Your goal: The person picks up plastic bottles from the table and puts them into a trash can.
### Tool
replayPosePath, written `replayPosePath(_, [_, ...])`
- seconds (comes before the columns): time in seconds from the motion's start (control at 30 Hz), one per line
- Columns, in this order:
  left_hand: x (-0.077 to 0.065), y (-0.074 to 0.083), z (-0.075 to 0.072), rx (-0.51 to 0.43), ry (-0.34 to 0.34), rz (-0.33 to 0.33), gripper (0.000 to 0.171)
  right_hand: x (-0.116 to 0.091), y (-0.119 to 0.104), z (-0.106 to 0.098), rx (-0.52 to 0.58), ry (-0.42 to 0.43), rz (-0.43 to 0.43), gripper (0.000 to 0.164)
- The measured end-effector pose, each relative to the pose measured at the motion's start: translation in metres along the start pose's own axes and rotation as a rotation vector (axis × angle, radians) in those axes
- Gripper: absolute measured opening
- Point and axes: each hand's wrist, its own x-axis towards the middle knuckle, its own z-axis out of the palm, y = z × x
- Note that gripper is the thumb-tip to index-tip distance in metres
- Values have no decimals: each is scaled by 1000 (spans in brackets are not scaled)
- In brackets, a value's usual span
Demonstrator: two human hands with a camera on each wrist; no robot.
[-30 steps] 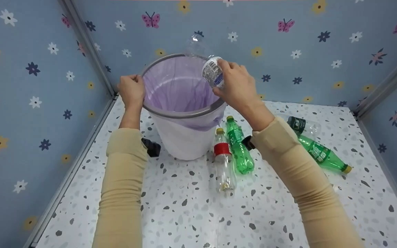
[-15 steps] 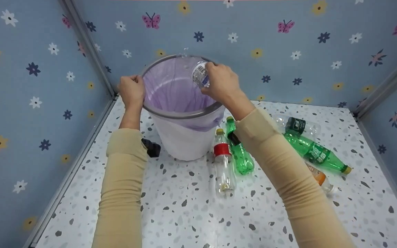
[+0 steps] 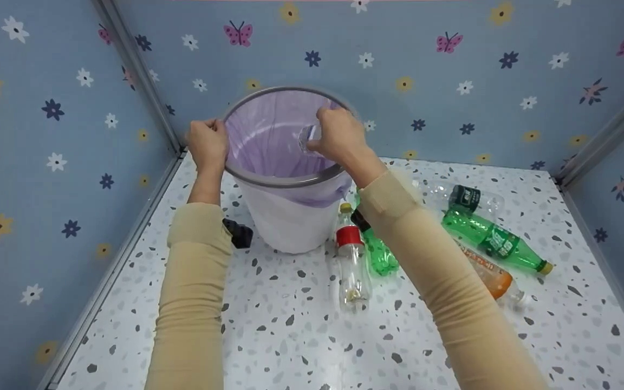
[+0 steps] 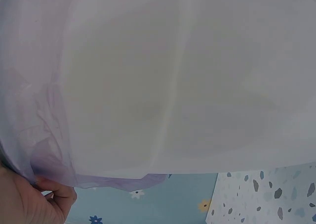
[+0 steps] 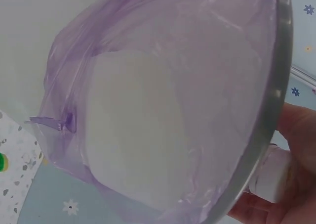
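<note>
A white trash bin [image 3: 285, 227] with a grey rim [image 3: 290, 183] and a purple trash bag [image 3: 266, 141] lining it stands at the centre of the head view. My left hand [image 3: 207, 143] grips its left rim, with curled fingers at the bag's folded edge [image 4: 54, 155] in the left wrist view. At the right side of the opening, my right hand [image 3: 342, 136] holds a clear plastic bottle [image 3: 305, 140] with a printed label. The bottle's far end is inside the bin, out of sight. The right wrist view shows the bottle's pale end [image 5: 271, 174] between thumb and fingers.
In front of the bin lie a clear bottle with a red label [image 3: 351, 271] and a green bottle [image 3: 382, 254]. Under and beyond the right sleeve are an orange-labelled bottle [image 3: 499, 281], another green bottle [image 3: 507, 244] and a clear bottle [image 3: 466, 197]. Patterned walls [image 3: 426, 32] enclose the table.
My right hand has moved left and down with the plastic bottle, from above the rim to within the bin's opening. The left hand has stayed at the rim.
</note>
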Motion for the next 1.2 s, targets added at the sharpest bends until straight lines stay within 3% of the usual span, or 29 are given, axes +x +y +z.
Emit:
replayPosePath(0.37, [-1, 1, -1, -10, 6, 21, 29, -6, 12, 1, 146, 125, -36, 36])
replayPosePath(0.73, [-1, -1, -3, -37, 2, 40, 42, -26, 27, 3, 277, 259, -73, 29])
replayPosePath(0.9, [-2, -1, -2, -40, 3, 37, 40, -38, 36, 7, 370, 325, -73, 26])
replayPosePath(1.1, [0, 0, 0, -39, 9, 21, 31, -52, 49, 16, 449, 449, -115, 23])
replayPosePath(1.2, [0, 0, 0, -36, 9, 24, 35, -59, 56, 22, 463, 512, -141, 22])
